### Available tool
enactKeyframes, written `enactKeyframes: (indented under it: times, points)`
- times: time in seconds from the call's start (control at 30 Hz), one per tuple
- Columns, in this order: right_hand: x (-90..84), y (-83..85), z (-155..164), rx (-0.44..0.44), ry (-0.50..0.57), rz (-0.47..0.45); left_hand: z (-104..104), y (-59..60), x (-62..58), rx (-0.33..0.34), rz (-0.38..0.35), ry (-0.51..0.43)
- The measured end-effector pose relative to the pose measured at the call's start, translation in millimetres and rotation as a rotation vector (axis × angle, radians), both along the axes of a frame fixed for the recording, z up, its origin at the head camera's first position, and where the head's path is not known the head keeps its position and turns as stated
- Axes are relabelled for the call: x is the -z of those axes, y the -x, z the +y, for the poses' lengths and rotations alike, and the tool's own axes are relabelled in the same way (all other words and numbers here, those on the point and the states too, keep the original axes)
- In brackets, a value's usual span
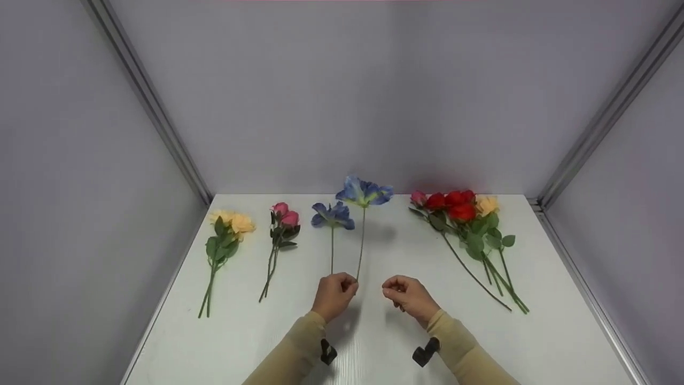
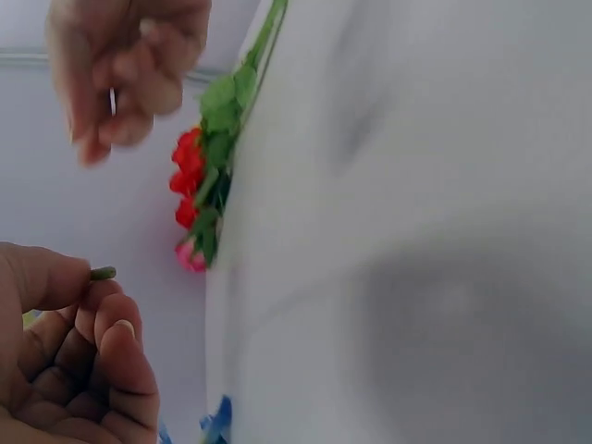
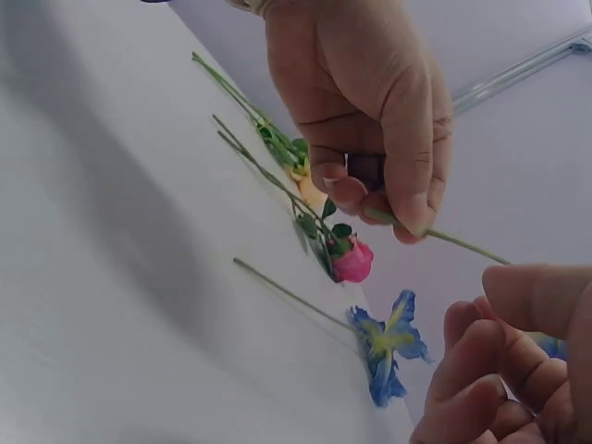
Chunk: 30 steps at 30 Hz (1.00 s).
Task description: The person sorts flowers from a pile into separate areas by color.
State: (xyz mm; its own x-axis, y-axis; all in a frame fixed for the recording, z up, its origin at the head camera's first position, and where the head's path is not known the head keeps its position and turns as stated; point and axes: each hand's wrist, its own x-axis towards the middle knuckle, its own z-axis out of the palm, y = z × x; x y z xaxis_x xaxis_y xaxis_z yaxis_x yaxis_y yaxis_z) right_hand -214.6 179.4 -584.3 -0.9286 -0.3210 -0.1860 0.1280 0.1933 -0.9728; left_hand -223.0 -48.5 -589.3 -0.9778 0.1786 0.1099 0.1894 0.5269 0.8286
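In the head view my left hand (image 1: pixel 335 295) pinches the lower stem of a blue flower (image 1: pixel 364 193) between thumb and forefinger. The bloom points away from me, above the table. In the left wrist view a short stub of stem (image 2: pixel 104 273) pokes out past the left fingertips. A second blue flower (image 1: pixel 332 215) lies on the table just left of it, its stem running toward my left hand. To the right, apart from the stem, my right hand (image 1: pixel 411 299) hovers with loosely curled fingers and nothing in them. The right wrist view shows this hand (image 3: pixel 518 370) close to the held stem (image 3: pixel 462 245).
Yellow flowers (image 1: pixel 235 222) and pink roses (image 1: pixel 289 218) lie on the left of the white table (image 1: pixel 299 331). At the right lies a bunch of red roses (image 1: pixel 461 210) with a pink rose (image 1: pixel 418 198) and a yellow flower (image 1: pixel 487 205). Grey walls enclose the back and sides.
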Motion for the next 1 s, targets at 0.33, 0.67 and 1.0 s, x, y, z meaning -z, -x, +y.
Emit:
enactKeyframes:
  times: [0.33, 0.67, 1.0]
  points:
    - [14.1, -1.1, 14.3, 0.002, -0.027, -0.046, -26.4, 23.6, 34.3, -0.146, 0.003, 0.063]
    - [25.1, -2.2, 17.8, 0.013, -0.046, -0.075, -39.5, 23.6, 70.4, -0.255, -0.198, 0.038]
    - [30.0, -2.4, 21.3, 0.029, -0.051, -0.104, -37.4, 23.5, 71.9, -0.248, -0.246, 0.090]
